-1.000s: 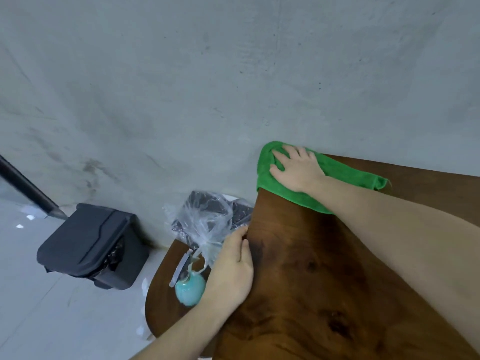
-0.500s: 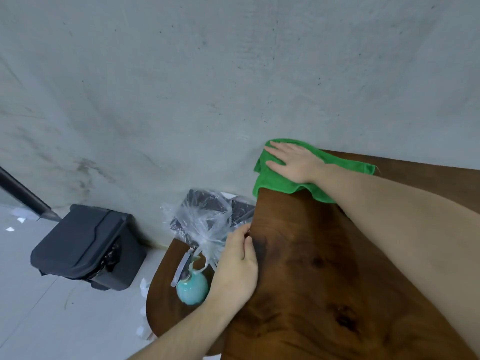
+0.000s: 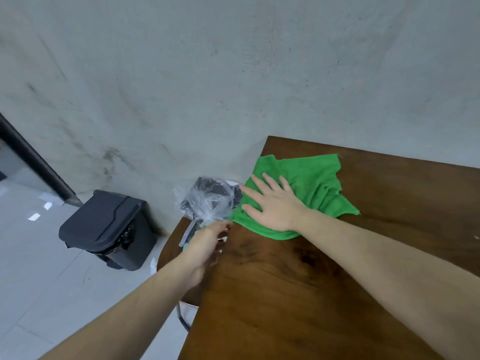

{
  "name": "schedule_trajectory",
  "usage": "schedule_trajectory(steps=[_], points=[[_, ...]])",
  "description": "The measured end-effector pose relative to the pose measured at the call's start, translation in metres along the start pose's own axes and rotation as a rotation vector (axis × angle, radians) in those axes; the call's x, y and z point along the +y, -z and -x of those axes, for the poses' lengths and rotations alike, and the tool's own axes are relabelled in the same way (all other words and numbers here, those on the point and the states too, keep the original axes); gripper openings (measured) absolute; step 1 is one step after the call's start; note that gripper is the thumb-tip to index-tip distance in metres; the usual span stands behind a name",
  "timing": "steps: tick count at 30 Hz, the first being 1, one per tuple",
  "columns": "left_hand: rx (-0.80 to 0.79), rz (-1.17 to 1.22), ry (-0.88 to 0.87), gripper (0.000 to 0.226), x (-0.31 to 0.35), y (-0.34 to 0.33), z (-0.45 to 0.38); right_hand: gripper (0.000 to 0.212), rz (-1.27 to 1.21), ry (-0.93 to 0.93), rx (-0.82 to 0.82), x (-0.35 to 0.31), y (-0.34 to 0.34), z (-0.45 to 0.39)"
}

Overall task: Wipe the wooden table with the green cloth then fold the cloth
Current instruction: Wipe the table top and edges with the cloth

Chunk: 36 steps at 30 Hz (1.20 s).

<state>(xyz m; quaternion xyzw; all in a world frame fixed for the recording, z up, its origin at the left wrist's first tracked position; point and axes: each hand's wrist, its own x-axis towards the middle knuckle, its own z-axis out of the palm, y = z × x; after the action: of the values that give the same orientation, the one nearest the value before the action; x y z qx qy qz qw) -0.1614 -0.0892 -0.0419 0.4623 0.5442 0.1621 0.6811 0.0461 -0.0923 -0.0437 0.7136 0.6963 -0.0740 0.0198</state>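
The green cloth (image 3: 314,183) lies spread and rumpled near the far left corner of the dark wooden table (image 3: 298,294), its left part reaching the table's edge. My right hand (image 3: 272,203) presses flat on the cloth's left part, fingers spread and pointing away from me. My left hand (image 3: 205,245) is motion-blurred at the table's left edge, just below the cloth, and I see nothing in it.
A crumpled clear plastic bag (image 3: 210,198) over something dark sits on a lower round wooden table (image 3: 170,245) against the left edge. A black lidded bin (image 3: 109,227) stands on the pale floor by the grey wall. A dark pole (image 3: 33,157) slants at far left.
My right hand has drawn the cloth from the far corner toward me along the left edge, and the cloth now lies more spread out. My left hand has shifted and is blurred.
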Motion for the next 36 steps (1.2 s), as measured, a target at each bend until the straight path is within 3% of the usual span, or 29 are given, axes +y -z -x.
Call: schedule_trajectory(steps=[4,11,14,17,20,23,30,36], points=[[0.065,0.061,0.025,0.030,-0.026,0.009,0.042,0.069,0.000,0.124,-0.016,-0.044,-0.012,0.067],[0.297,-0.097,-0.115,0.019,-0.073,0.023,0.112,0.072,-0.002,0.320,0.040,-0.063,-0.029,0.141],[0.357,-0.102,-0.163,0.016,-0.091,0.025,0.141,0.072,-0.019,0.303,0.043,-0.054,-0.027,0.144],[0.402,-0.084,-0.192,0.019,-0.106,0.033,0.163,0.069,-0.057,0.160,0.056,-0.057,-0.027,0.136],[0.417,-0.063,-0.202,0.018,-0.120,0.043,0.180,0.070,-0.069,0.006,0.042,-0.075,-0.029,0.129],[0.411,-0.082,-0.210,0.020,-0.130,0.055,0.192,0.071,-0.048,-0.034,0.034,-0.108,-0.030,0.135],[0.352,-0.085,-0.260,0.015,-0.139,0.077,0.203,0.060,0.011,0.150,0.036,-0.190,-0.046,0.189],[0.266,-0.150,-0.315,0.015,-0.141,0.071,0.197,0.055,0.082,0.437,0.056,-0.165,-0.054,0.235]])
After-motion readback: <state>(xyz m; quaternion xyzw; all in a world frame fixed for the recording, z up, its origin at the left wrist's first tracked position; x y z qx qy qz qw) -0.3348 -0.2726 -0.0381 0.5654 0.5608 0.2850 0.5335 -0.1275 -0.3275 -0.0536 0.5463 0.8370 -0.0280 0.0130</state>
